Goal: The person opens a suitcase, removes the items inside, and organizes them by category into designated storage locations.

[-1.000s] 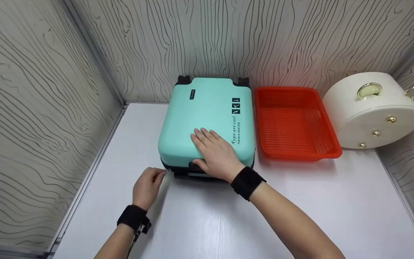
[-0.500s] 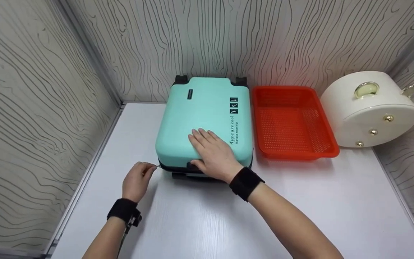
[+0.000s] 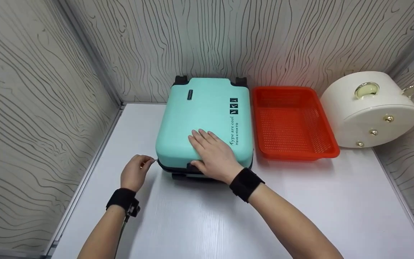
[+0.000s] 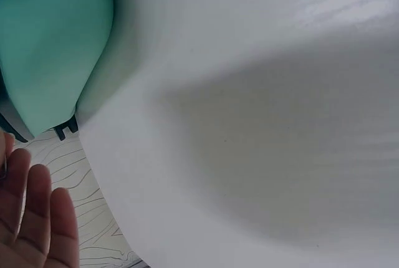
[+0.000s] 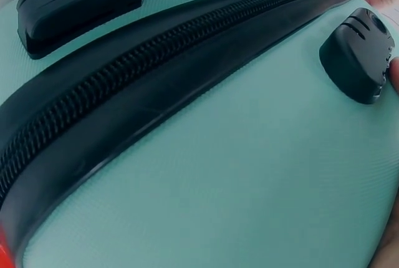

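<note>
White worktop (image 3: 199,226) fills the foreground, black bands on both wrists: left wristband (image 3: 121,199), right wristband (image 3: 246,184). Left hand (image 3: 134,173) is just off the near left corner of the suitcase, thumb and finger pinching the small zip pull (image 3: 155,160); pull mostly hidden by the fingertips. Right hand (image 3: 216,157) holds nothing, lies palm down on the near part of the lid, fingers extended, thumb by the near edge. Suitcase (image 3: 199,115), mint green, lies flat on the worktop, lid side up, wheels (image 3: 181,80) toward the back wall. Right wrist view has the black zip (image 5: 93,93) running along its near side, between a black handle (image 5: 93,9) and a black knob (image 5: 355,56). Lid has a dark badge (image 3: 190,94) upper left, printed lettering down the right. Red basket (image 3: 297,157) sits just right of the suitcase, mesh bottom visible. Right of that, a cream round box (image 3: 376,95) with gold-coloured handles and three knobs. Back wall (image 3: 210,39) behind everything, pale with dark wavy grain lines.
</note>
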